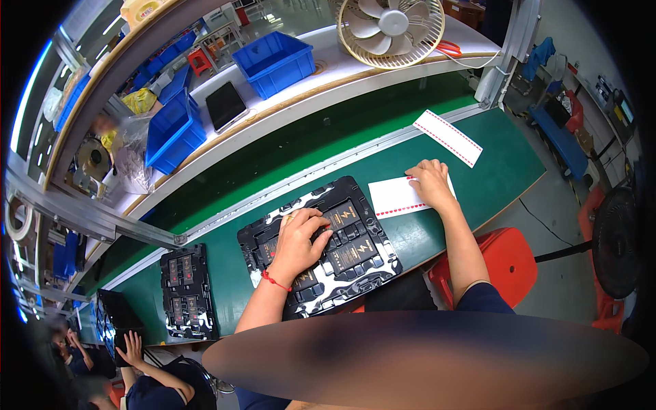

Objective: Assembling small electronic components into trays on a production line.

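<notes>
A black-and-white patterned tray (386,249) lies tilted on the green bench in front of me, with several black flat batteries (353,254) set in its slots. My left hand (301,239) rests palm down over the tray's middle, fingers a little bent and thumb apart, hiding some of the batteries. Right of the tray lies a white sticker sheet (393,195) with a row of small red stickers along its near edge. My right hand (432,183) is on this sheet, its bent thumb and forefinger closed at a red spot by the far edge.
Another white sheet with red edges (449,138) lies farther right. A second filled tray (186,292) is at left, near a co-worker's hand (131,348). Blue bins (273,65), a dark tablet (225,106) and a fan (391,31) stand on the shelf. A red stool (509,263) is at right.
</notes>
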Action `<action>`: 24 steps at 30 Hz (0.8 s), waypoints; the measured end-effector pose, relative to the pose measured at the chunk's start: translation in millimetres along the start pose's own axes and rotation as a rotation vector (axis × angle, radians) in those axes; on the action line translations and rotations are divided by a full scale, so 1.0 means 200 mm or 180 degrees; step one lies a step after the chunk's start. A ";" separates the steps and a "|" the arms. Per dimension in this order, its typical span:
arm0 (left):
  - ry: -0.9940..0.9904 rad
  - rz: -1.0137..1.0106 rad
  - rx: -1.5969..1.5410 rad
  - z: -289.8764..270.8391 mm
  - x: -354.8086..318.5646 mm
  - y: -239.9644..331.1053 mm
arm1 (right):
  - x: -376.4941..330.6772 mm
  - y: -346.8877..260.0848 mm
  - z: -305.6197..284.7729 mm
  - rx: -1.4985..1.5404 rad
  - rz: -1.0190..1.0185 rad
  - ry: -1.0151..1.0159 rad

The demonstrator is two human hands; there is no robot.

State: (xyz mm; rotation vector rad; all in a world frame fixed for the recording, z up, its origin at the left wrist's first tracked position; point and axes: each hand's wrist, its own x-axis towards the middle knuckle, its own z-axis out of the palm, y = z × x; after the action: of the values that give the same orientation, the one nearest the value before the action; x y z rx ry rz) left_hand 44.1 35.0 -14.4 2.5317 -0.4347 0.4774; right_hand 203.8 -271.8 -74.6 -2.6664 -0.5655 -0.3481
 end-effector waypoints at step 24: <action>0.1154 -0.0305 -0.0724 -0.08 0.01 -0.03 | -0.18 -0.48 -0.35 0.2066 -0.1238 -0.0016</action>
State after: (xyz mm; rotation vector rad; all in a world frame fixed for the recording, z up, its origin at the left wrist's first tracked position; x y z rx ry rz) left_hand 45.1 48.1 -3.9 2.1760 -0.2156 0.7845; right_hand 119.5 -233.3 8.2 -1.9313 -1.0048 -0.2125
